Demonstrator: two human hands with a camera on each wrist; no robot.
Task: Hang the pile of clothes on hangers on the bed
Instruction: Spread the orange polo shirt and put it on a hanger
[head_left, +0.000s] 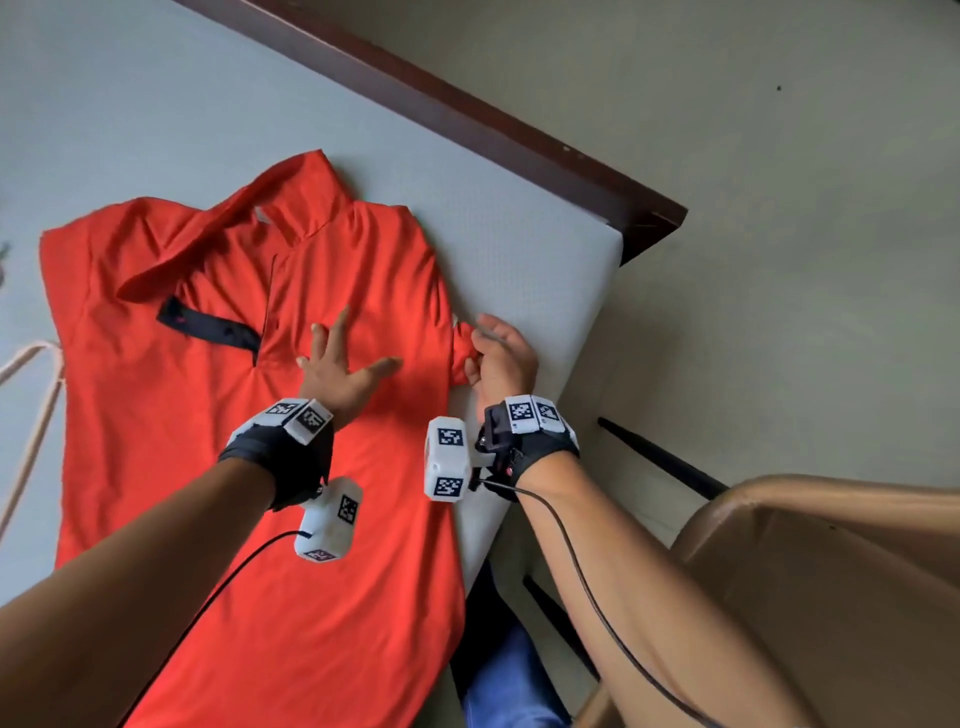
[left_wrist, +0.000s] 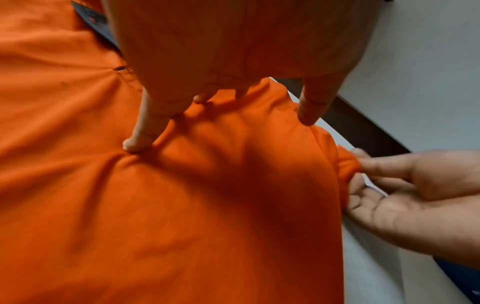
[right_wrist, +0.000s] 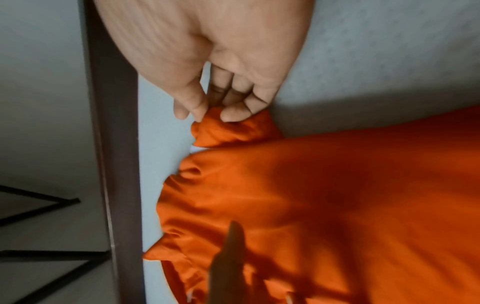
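Our hands sit side by side over the red shirt (head_left: 249, 415), and what matters for the coming move is how that shirt lies from each of them. Going from the left: a pale hanger (head_left: 31, 415) shows at the left edge of the head view, on the bed (head_left: 130, 104) and partly under or against the shirt's far side; we cannot tell which. The shirt lies flat with its long axis running from the collar (head_left: 291, 208), away from us, down to the hem near our body.

Our left hand (head_left: 340, 371) is spread with straight fingers (left_wrist: 140, 133), pressing the chest of the shirt just beside the dark placket (head_left: 208, 327); it holds nothing. To its right, at the shirt's right side seam and close to the bed's edge, our right hand (head_left: 501, 358) has thumb and fingers (right_wrist: 233, 109) pinched on the bunched sleeve (right_wrist: 223, 129), which sticks out sideways from the body of the shirt.

We judge the sleeve is being drawn outward, across the long axis, while the left hand anchors the cloth. The hanger is well apart from both hands; the left one is nearer to it.
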